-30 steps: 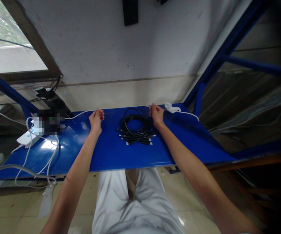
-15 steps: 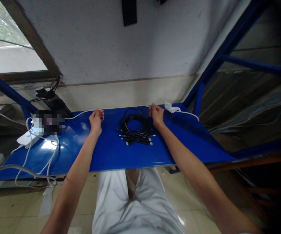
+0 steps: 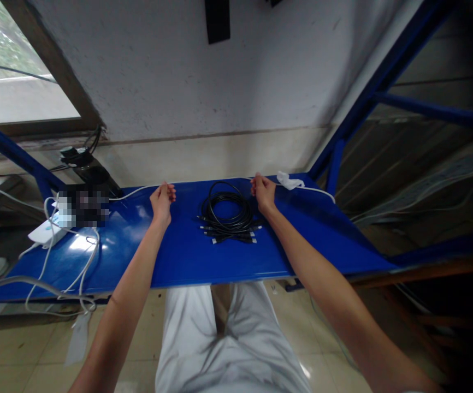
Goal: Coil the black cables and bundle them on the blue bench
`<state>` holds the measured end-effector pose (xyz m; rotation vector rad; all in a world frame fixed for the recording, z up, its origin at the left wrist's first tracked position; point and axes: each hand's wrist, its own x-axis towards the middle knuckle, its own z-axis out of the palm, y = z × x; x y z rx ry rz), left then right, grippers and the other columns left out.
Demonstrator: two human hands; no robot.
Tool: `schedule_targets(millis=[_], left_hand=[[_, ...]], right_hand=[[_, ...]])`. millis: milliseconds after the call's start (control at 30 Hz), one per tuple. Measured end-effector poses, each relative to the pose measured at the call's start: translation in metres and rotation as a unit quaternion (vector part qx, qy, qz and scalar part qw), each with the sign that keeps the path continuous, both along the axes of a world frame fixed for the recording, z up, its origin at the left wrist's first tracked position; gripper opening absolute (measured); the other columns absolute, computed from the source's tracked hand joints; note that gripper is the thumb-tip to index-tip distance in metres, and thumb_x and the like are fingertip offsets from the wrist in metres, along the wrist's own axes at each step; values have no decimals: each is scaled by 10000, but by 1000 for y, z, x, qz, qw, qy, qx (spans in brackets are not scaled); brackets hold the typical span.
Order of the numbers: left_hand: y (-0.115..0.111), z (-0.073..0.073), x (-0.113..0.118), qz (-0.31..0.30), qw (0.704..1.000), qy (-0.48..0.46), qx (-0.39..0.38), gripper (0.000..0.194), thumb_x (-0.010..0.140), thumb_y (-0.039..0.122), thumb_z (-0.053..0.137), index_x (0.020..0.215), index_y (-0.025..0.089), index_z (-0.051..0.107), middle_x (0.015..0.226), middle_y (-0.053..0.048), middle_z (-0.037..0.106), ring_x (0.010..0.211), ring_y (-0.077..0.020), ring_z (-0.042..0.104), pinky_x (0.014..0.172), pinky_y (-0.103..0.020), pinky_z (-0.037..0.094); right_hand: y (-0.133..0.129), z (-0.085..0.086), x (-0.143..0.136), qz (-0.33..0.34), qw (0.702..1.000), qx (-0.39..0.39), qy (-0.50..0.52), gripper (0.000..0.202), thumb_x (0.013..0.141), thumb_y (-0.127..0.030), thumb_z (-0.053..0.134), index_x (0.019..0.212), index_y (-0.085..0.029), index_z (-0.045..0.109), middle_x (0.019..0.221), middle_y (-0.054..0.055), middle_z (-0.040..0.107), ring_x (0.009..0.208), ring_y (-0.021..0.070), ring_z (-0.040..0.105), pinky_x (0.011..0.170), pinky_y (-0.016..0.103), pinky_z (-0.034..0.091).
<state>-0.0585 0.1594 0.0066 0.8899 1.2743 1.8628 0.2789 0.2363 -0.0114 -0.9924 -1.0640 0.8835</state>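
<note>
Several black cables (image 3: 241, 219) lie coiled together on the blue table (image 3: 204, 267), their ends with silvery plugs fanned toward me. To the left of the coil, my left hand (image 3: 162, 202) is near the table's back edge, fingers curled and thumb pressed to the index finger. My right hand (image 3: 264, 192) is closed in much the same way just beyond the coil's right side. A thin white cord (image 3: 137, 191) runs along the back edge and passes at both hands. Whether either hand grips the cord or anything else cannot be made out.
A white power strip (image 3: 47, 233) with tangled white cords sits at the left, beside a black cylindrical object (image 3: 93, 173) and a pixelated patch. Crumpled white plastic (image 3: 289, 180) lies at the back right. Blue frame posts (image 3: 335, 166) rise at both sides; a wall stands behind.
</note>
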Motion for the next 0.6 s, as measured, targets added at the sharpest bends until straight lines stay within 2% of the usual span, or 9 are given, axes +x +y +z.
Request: schedule_targets(millis=[200,600], left_hand=[[-1,2,1,3,1000,4,-7,402,999,544,695,867,165,713,771,-34,659,601,-100,568,547,-215,419],[-1,3,2,3,1000,2,-6,398,1002,535,694,860,164,712,766,-32,652,597,-99,566,539,-213,415]], right_hand=[[-2,3,-1,-5,1000,0,-8,590,956,-739,670,706,-208,614,538,-54,472,440,82,431,393,201,317],[0,-1,0,-2,1000,6,-6,608,932,-775,674,715,-209,626,545,-52,472,442,87,441,388,207,326]])
